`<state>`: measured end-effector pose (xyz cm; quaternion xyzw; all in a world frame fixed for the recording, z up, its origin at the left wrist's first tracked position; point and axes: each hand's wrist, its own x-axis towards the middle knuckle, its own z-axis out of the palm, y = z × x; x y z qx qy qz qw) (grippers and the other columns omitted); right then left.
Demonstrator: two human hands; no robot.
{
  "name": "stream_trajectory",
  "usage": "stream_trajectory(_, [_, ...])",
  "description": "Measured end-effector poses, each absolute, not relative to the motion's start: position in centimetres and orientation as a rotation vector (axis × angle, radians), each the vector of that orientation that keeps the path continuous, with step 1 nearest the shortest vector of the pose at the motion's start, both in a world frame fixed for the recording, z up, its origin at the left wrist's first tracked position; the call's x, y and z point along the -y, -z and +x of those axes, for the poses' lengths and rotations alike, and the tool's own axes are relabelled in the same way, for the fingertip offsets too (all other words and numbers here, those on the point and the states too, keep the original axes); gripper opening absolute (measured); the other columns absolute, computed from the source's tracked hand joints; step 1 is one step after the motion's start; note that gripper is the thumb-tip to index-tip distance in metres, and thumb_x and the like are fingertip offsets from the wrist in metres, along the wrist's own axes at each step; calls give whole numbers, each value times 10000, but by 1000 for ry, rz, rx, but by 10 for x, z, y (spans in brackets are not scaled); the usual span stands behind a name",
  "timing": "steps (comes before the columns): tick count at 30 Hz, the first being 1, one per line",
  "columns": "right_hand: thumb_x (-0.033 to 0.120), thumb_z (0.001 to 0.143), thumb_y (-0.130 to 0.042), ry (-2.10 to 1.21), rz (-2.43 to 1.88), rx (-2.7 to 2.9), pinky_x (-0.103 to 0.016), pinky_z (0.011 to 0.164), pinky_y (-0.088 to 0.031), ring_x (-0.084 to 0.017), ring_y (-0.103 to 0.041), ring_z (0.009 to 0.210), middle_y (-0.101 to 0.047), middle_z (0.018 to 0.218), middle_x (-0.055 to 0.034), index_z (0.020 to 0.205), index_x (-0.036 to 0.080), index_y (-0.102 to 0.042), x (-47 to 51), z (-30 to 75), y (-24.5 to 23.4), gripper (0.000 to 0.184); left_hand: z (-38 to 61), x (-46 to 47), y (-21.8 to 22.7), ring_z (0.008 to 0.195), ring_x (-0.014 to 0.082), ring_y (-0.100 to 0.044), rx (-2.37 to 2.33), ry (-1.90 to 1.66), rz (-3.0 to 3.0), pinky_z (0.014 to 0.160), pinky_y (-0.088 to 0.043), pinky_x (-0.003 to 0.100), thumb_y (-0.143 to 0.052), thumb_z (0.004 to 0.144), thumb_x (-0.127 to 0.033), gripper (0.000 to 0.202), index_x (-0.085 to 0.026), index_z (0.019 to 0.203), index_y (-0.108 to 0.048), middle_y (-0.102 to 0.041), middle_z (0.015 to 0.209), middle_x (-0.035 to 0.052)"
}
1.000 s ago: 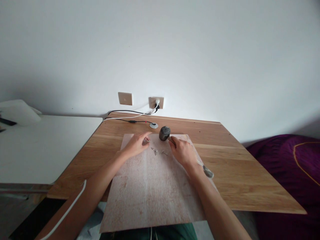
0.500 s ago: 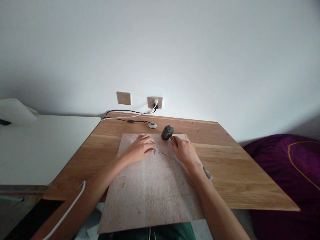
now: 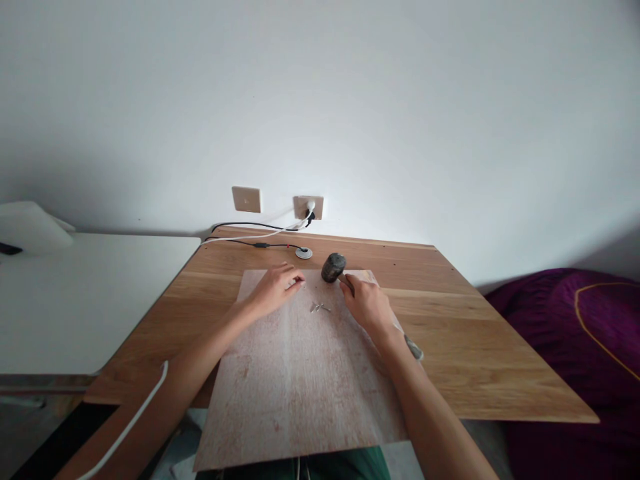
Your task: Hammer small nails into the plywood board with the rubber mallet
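Observation:
A mallet [image 3: 333, 267] with a dark, blocky head is in my right hand [image 3: 369, 303], whose fingers wrap round its handle. The head is over the far part of a pale wooden board [image 3: 300, 373], and the handle's end shows beyond my wrist. Several small silvery nails [image 3: 320, 307] lie loosely together on the board between my hands. Just up and left of them, my left hand [image 3: 277, 288] is closed, thumb and fingertips pinched together over the board. What the pinch holds, if anything, is too small to make out.
Under the board is a brown wooden table [image 3: 480, 360]. Behind it, black and white cables [image 3: 250, 238] run to a wall socket [image 3: 309, 207] past a round cable grommet [image 3: 303, 253]. A white table [image 3: 100, 293] adjoins at left; a purple beanbag [image 3: 560, 333] stands at right.
My left hand has drawn away from the nails, up and slightly left, its fingertips now pinched. My right hand and the mallet have stayed in place.

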<state>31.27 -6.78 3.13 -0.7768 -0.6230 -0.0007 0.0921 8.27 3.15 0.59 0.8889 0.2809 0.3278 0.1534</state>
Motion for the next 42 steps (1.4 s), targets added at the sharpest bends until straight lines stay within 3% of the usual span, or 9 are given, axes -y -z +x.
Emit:
stream_trajectory(6, [391,1071,-428,-10,-2301,1848,-292,700,-427,-256,-741,923,-795,1074,-109,1241,259,-714,67,313,-31,358,96,-49,-10,848,174,-693,-822,-965,2316,843,-538,287,-700,896,-135,69,-183,897,-749,-753,884,27])
stream_trajectory(14, [402,1075,-420,-23,-2310,1842,-290,700,-418,-251,-738,906,-798,1063,-105,1202,264,-711,67,313,-30,346,86,-53,18,897,188,-693,-784,-1033,2392,819,-528,287,-696,926,-159,135,-204,975,-814,-736,927,48])
stream_trajectory(21, [408,1070,-422,-31,-2305,1846,-294,688,-414,-264,-738,913,-795,1067,-109,1208,259,-710,67,315,-30,353,91,-49,15,812,168,-701,-806,-1040,2342,799,-529,272,-733,899,-166,45,-200,926,-721,-749,860,4])
stream_trajectory(27, [406,1070,-425,-24,-2307,1847,-290,693,-411,-254,-733,907,-795,1044,-111,1197,251,-717,67,314,-30,354,92,-45,13,779,161,-671,-820,-1032,2442,765,-490,267,-765,875,-169,143,-196,815,-638,-707,800,-13])
stream_trajectory(37, [402,1069,-432,-10,-2304,1843,-301,653,-376,-268,-739,898,-795,1034,-111,1167,260,-714,68,313,-31,330,92,-44,13,770,165,-675,-830,-967,2466,733,-484,270,-761,862,-145,135,-200,818,-646,-714,798,-13])
stream_trajectory(42, [399,1074,-422,14,-2305,1848,-299,652,-373,-266,-741,894,-798,1036,-108,1165,259,-708,68,313,-31,331,91,-43,12,824,174,-686,-788,-985,2493,800,-499,295,-731,846,-79,149,-201,827,-647,-720,827,-7])
